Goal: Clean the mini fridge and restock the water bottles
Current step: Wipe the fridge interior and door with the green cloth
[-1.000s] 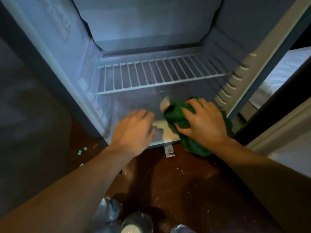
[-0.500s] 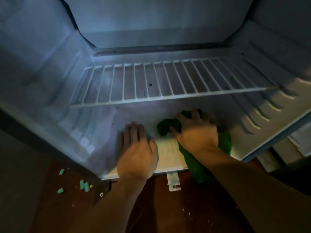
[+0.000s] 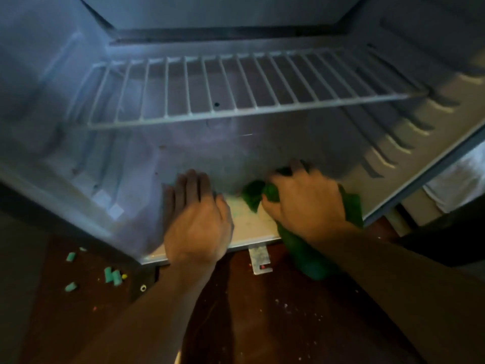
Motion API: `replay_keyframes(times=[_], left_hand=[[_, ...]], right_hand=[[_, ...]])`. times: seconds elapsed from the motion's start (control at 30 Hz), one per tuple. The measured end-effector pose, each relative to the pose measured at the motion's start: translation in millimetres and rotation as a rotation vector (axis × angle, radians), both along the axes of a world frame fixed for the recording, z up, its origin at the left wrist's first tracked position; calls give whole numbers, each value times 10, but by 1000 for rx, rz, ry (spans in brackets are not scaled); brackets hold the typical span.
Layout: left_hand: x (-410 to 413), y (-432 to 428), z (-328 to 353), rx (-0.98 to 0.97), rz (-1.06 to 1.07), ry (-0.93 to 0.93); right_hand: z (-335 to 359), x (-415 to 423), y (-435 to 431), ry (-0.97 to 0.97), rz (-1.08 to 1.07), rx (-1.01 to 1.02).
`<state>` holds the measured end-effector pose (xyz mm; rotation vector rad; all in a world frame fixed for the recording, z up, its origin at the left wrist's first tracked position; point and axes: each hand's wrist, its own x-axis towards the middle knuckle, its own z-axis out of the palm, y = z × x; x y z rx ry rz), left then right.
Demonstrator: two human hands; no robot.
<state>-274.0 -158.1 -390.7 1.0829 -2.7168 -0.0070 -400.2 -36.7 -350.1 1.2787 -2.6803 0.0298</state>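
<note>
The green cloth (image 3: 253, 195) is bunched and gripped in the right hand (image 3: 304, 203), whose fingers (image 3: 296, 168) are curled over it and pressed onto the bottom panel of the mini fridge (image 3: 39, 88), below the wire shelf (image 3: 236, 90), apparently so that the stained pale patch near the front lip can be scrubbed. The left hand (image 3: 196, 219) is laid flat just beside it on the same panel, fingers straight and holding nothing, probably as a brace while weight is leaned forward. No water bottles are seen in this dim view, so restocking is judged not yet begun.
</note>
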Motion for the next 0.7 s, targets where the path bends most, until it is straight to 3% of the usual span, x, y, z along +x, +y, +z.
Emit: replay_keyframes(times=[0.13,0.2,0.47,0.7], left_hand=[[-20,-66,-14,-38,-17,-109],[-30,-72,2,-18,-12,-106],[-4,14,33,35,21,28],[-36,-25,37,23,15,46]], right_hand=[[14,-403,-696,-123,-200,-21],[14,-457,-847,-119,-185,-6],[57,5,180,-44,78,20],[-99,-532,-805,-66,-193,-19]])
